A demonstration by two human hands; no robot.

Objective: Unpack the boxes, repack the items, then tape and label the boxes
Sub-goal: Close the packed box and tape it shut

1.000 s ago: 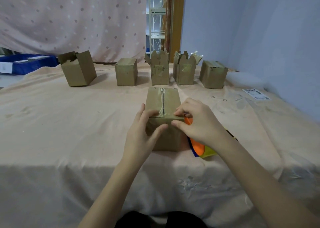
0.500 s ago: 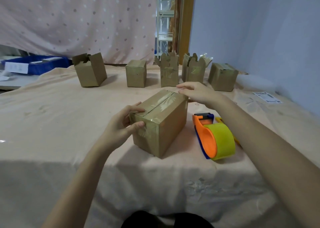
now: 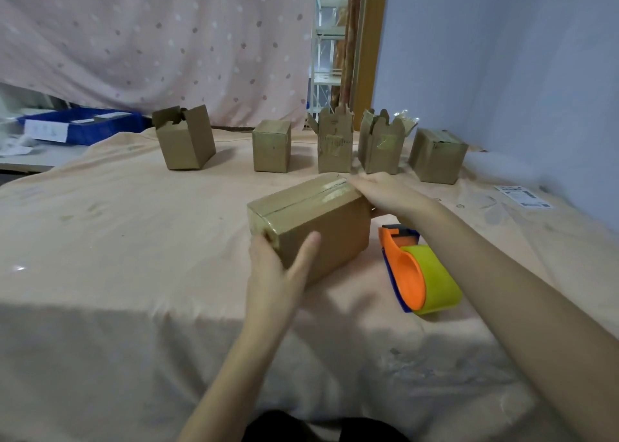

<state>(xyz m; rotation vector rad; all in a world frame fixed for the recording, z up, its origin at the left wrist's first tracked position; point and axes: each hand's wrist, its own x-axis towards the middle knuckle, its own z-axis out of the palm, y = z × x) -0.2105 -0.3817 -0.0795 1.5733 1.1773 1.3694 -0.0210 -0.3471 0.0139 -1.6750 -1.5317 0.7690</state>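
Turning the taped box (image 3: 311,227) slantwise near the middle of the table, the left hand (image 3: 278,267) clasps its near end, thumb spread along the side, while the right hand (image 3: 385,193) presses flat on the far end. A second ago both hands pinched the near edge; now the tape dispenser (image 3: 418,274) lies uncovered just right of the box, so sealing looks finished and labelling probably follows.

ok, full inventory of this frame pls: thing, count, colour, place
taped box: 1, brown, centre of table, between both hands
small boxes: 5, brown, back row; three with flaps open, two closed
tape dispenser: 1, orange and blue with yellow roll, right of taped box
label sheet: 1, white, far right
bin: 1, blue, far left
table cloth: 1, peach
left hand: on near end of box
right hand: on far end
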